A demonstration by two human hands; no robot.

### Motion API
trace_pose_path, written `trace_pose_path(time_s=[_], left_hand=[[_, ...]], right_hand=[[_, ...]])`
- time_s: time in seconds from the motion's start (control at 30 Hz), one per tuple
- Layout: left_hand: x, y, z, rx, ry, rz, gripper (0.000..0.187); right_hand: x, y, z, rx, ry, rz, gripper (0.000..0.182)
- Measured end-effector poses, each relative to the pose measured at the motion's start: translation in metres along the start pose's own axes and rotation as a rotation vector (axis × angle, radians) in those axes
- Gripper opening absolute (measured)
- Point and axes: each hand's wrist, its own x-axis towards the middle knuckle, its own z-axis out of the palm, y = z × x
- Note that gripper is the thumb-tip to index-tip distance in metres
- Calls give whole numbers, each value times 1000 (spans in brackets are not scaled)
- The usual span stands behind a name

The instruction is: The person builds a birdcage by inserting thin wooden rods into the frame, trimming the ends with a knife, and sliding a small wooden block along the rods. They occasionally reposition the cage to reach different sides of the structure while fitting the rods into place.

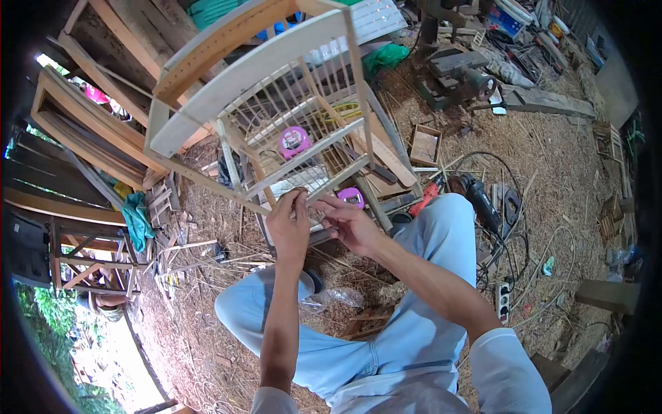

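A wooden frame with thin bars [269, 79] stands tilted in front of me, its curved pale board at the top. My left hand [289, 219] is at its lower edge, fingers pinched together on the frame. Close beside it, my right hand [350, 224] has bent fingers near the same lower rail; what its fingertips hold, if anything, is too small to make out. One pink tape measure [294, 141] shows through the bars, and another pink tape measure [351, 198] lies just beyond my right hand.
Curved wooden frames [89, 131] are stacked at the left. To the right are a red-and-black power tool [474, 200], a power strip [503, 302], cables and a small wooden box [425, 145]. A vise-like metal tool [458, 83] stands farther back. Shavings cover the ground.
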Motion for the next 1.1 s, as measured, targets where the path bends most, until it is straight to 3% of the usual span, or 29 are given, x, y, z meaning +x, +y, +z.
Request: trace_pose_path(time_s=[1.1], left_hand=[[-2, 2, 6, 90, 21, 3, 8]], right_hand=[[6, 1, -5, -63, -36, 12, 57]])
